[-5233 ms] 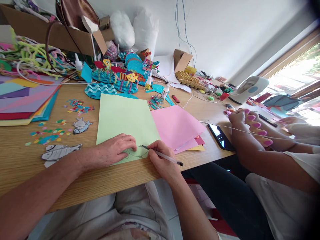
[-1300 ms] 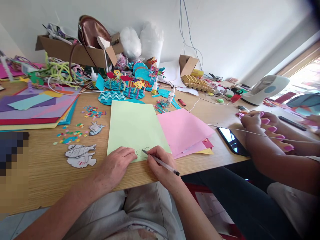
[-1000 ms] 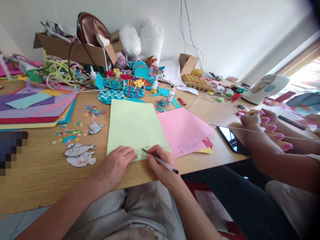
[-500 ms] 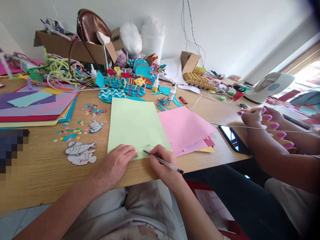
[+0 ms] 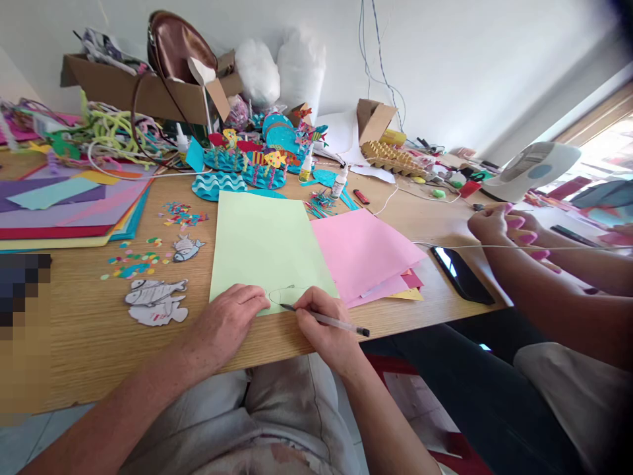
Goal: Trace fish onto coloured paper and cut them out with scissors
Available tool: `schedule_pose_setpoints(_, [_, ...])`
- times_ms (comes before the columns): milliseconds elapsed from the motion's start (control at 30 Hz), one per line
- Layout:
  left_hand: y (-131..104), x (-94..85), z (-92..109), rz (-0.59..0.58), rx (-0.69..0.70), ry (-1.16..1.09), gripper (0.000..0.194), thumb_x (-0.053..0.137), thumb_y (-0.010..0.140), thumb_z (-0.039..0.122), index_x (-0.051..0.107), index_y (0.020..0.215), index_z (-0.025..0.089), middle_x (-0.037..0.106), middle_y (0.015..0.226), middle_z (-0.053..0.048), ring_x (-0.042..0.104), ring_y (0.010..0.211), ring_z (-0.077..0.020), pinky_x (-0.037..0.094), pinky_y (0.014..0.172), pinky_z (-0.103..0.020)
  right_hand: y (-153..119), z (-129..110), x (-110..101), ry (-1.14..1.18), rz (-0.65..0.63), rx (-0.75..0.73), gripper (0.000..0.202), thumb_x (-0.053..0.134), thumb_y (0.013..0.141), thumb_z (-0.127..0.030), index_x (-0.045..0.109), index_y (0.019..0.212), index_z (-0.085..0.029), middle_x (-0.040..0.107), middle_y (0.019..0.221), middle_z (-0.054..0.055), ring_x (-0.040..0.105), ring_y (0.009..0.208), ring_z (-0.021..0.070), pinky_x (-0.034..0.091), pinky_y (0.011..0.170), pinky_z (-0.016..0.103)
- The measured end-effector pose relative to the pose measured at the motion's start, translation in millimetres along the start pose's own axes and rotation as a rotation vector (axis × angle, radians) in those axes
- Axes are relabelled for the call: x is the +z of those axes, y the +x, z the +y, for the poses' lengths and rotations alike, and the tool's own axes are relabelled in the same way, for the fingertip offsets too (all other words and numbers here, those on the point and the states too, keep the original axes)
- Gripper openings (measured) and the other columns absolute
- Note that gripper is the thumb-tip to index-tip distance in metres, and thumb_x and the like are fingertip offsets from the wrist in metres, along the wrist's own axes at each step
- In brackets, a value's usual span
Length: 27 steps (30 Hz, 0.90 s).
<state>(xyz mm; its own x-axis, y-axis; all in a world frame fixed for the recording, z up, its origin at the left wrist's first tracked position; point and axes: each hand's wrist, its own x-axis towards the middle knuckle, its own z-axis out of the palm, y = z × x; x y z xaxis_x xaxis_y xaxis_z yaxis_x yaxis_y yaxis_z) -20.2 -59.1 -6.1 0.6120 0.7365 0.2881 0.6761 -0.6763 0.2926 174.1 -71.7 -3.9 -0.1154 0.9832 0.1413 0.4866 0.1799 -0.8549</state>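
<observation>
A light green sheet lies at the table's front edge. My right hand is closed around a pen, its tip touching the sheet beside a thin curved outline drawn near the lower edge. Flat on the sheet's lower left corner rests my left hand, fingers together and extended, holding nothing. Pink paper lies right of the green sheet. To the left are fish cutouts, a smaller fish cutout and colored paper dots.
Stacked colored paper lies at the left. Behind are blue fish crafts, glue bottles and a cardboard box. A phone and another person's hands are at the right. A white cable crosses the table.
The pen tip has moved slightly left and down along the outline, and the pen lies flatter. My left hand stays on the sheet. The other person's hands have shifted slightly left.
</observation>
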Motion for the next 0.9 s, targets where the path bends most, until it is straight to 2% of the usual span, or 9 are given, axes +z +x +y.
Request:
schedule_pose_setpoints(167, [-1.0,1.2,-0.1,0.013,-0.005,0.005,0.036,0.035,0.077,-0.002,0.060,0.096,0.016,0.064,0.102,-0.005,0.056,0.096,-0.0181,0.048,0.085,-0.032,1.8,3.0,2.9,0.010,0.026,0.027,0.005,0.048,0.077,-0.020,0.053,0.076,-0.020,0.053,0.055,-0.006,0.047,0.050,0.0106,0.034,0.049,0.021])
schedule_pose_setpoints(433, [-0.4,1.4,-0.4,0.012,-0.008,0.003,0.037,0.035,0.076,-0.003,0.061,0.096,0.016,0.064,0.101,-0.006,0.056,0.096,-0.0184,0.048,0.085,-0.032,4.4,3.6,6.6,-0.042,0.014,0.025,0.007,0.050,0.078,-0.022,0.057,0.079,-0.020,0.061,0.061,-0.003,0.054,0.055,0.0121,0.037,0.052,0.022])
schedule_pose_setpoints(733, [-1.3,2.4,-1.3,0.014,-0.005,0.010,0.036,0.036,0.077,-0.003,0.061,0.096,0.015,0.064,0.101,-0.006,0.056,0.096,-0.0186,0.048,0.085,-0.032,5.7,2.9,7.5,-0.067,0.016,-0.007,0.008,0.049,0.078,-0.019,0.057,0.079,-0.020,0.057,0.059,-0.004,0.051,0.053,0.0108,0.035,0.051,0.021])
schedule_pose_setpoints(900, [-1.1,2.2,-0.8,0.019,0.001,-0.003,0.035,0.037,0.077,-0.003,0.061,0.096,0.014,0.064,0.102,-0.007,0.056,0.096,-0.0193,0.048,0.085,-0.033,2.8,1.7,6.1,-0.059,0.034,-0.014,0.005,0.050,0.076,-0.016,0.054,0.074,-0.019,0.050,0.052,-0.007,0.045,0.047,0.0086,0.031,0.048,0.020])
